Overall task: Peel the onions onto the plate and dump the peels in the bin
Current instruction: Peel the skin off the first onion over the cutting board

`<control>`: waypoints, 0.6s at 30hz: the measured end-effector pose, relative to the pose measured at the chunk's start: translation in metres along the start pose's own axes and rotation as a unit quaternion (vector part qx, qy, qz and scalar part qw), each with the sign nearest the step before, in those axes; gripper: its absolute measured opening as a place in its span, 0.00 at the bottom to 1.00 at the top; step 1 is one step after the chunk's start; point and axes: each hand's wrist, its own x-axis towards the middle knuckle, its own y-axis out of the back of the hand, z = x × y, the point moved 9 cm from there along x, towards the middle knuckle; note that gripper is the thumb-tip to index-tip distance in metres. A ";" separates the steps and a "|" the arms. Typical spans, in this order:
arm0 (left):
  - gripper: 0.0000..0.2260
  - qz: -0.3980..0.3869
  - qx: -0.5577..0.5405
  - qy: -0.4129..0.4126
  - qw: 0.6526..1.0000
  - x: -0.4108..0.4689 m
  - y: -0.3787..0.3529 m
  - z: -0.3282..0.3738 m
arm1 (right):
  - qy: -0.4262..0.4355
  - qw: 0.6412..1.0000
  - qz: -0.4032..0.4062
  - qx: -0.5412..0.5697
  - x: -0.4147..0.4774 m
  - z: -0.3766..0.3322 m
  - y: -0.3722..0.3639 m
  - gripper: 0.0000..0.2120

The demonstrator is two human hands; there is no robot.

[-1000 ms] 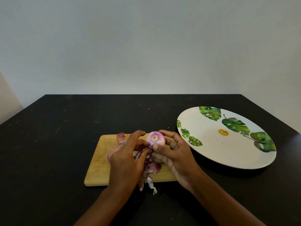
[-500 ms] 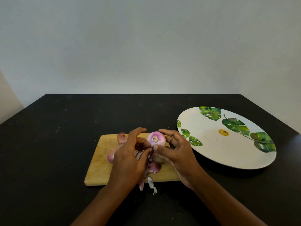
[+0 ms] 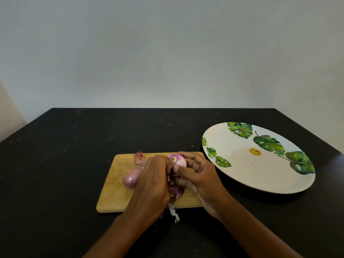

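Observation:
A partly peeled purple onion (image 3: 177,160) is held above the wooden cutting board (image 3: 115,185). My right hand (image 3: 200,175) grips it from the right. My left hand (image 3: 151,183) pinches its skin on the left side. A second onion (image 3: 130,178) with its skin on lies on the board to the left of my left hand. Loose purple peels (image 3: 176,190) lie under my hands, another peel (image 3: 138,158) lies at the board's far edge, and a pale strip (image 3: 173,211) hangs over the front edge. The white plate (image 3: 242,175) with green leaves sits to the right. No bin is in view.
The black table (image 3: 74,146) runs to a pale wall at the back. The plate's left rim lies close to the board's right end.
My left hand has closed in over the onion's left side and now covers more of it. The unpeeled onion shows more to the left. The right hand holds still.

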 end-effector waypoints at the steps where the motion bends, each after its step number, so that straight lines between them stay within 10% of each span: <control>1: 0.03 0.001 0.001 -0.001 1.000 0.000 0.001 0.001 | -0.009 1.000 -0.001 0.012 -0.001 0.000 -0.001 0.16; 18: 0.15 0.035 0.130 -0.091 0.987 0.003 0.002 0.016 | -0.102 0.982 -0.018 0.159 -0.008 0.004 -0.015 0.27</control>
